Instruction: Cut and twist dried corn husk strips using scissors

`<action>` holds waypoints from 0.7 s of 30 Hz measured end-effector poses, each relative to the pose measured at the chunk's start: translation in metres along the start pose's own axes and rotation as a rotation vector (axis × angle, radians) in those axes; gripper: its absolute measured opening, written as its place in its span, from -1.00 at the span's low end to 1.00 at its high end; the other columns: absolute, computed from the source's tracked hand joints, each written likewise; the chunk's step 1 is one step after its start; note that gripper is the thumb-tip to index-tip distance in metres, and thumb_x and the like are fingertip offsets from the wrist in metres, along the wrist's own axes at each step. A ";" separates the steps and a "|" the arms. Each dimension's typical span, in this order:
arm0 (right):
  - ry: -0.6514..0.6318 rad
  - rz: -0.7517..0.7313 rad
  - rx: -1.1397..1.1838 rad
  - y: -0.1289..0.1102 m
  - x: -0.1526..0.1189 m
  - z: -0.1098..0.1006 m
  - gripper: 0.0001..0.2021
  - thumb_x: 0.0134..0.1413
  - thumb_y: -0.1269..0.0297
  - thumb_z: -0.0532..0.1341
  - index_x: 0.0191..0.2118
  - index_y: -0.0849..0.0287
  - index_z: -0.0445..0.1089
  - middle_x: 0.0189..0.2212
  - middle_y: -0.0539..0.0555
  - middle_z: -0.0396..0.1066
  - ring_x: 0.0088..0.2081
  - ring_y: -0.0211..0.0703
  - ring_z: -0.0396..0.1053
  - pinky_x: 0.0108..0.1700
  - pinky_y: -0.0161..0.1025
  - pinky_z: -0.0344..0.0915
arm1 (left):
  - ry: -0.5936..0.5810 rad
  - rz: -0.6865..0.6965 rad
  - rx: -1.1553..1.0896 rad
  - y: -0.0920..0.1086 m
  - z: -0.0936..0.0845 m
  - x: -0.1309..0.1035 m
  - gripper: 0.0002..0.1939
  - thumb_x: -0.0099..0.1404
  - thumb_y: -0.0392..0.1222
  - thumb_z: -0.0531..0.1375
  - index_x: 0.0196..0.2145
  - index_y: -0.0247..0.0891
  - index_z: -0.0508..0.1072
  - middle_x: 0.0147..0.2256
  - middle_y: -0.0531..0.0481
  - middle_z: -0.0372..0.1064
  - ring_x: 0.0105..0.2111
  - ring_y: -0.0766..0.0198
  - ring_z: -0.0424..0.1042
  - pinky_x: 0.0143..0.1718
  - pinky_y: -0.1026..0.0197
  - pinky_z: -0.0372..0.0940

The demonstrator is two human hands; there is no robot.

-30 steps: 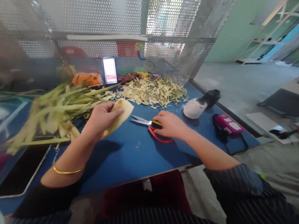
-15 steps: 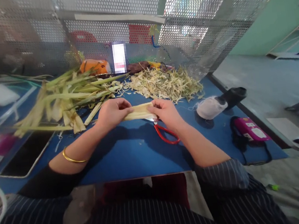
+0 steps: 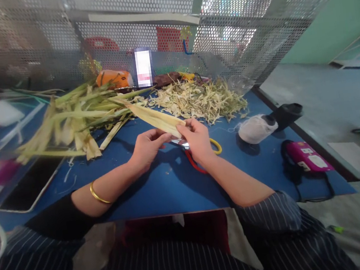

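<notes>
My right hand (image 3: 197,141) pinches the near end of a pale yellow, flat dried leaf strip (image 3: 153,115) between thumb and fingers. The strip slants up and left, its far tip over the heap of long leaves. Close beside it, my left hand (image 3: 149,149) has thumb and fingers drawn together at the strip's lower edge; its fingertips are partly hidden. Under my right hand lie scissors with red and yellow handles (image 3: 216,146), mostly covered by the hand. Long green-yellow leaves (image 3: 76,121) lie at left, and a pile of short cut scraps (image 3: 198,102) behind my hands.
White thread on a cone (image 3: 253,129) and a black cone (image 3: 287,115) lie at right, near a magenta box (image 3: 309,156) with a black strap. A dark phone-like slab (image 3: 30,184) lies at left. Perforated metal mesh (image 3: 137,4) rises behind the blue table (image 3: 174,197).
The strip, earlier stretched level between both hands, now slants up-left from my right hand. My left hand has moved right and slightly down. The scissors' yellow handle has come into view.
</notes>
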State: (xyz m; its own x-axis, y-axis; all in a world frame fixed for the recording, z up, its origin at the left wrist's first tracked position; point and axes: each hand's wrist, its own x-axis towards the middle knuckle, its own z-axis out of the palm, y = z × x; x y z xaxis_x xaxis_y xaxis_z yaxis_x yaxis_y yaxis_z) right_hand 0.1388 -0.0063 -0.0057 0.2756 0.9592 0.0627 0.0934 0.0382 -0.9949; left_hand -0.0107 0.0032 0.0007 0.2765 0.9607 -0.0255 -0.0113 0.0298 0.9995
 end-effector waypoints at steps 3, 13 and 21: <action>-0.071 0.027 -0.008 0.000 -0.002 0.001 -0.82 -0.03 0.16 0.21 -0.32 0.12 0.29 -0.49 -0.02 0.42 -0.49 -0.25 0.42 -0.53 -0.35 0.32 | 0.069 0.000 -0.039 -0.001 -0.003 0.002 -0.79 0.08 -0.08 0.31 -0.44 -0.29 0.49 -0.41 -0.02 0.47 -0.37 0.31 0.42 -0.34 0.27 0.30; -0.144 0.017 -0.088 0.002 -0.004 0.000 -0.81 0.01 0.13 0.20 -0.31 0.12 0.29 -0.51 -0.01 0.43 -0.49 -0.24 0.43 -0.47 -0.30 0.33 | -0.002 -0.096 -0.205 0.001 -0.006 0.004 -0.77 0.14 -0.13 0.28 -0.29 -0.34 0.46 -0.32 -0.12 0.51 -0.35 0.27 0.50 -0.35 0.26 0.35; -0.067 -0.317 -0.477 0.003 -0.003 -0.008 -0.64 0.14 0.16 0.13 0.04 0.10 0.31 -0.28 0.10 0.46 -0.26 -0.11 0.43 -0.19 -0.15 0.35 | 0.079 -0.121 -0.235 0.001 -0.007 0.006 -0.84 0.11 -0.22 0.28 -0.36 -0.32 0.41 -0.44 -0.04 0.47 -0.49 0.35 0.43 -0.46 0.29 0.33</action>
State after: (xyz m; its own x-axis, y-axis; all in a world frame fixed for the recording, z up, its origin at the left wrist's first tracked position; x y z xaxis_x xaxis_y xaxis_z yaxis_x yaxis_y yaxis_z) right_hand 0.1454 -0.0117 -0.0084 0.1043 0.9378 0.3312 0.5869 0.2108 -0.7817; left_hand -0.0156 0.0104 0.0012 0.2135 0.9646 -0.1547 -0.2078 0.1995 0.9576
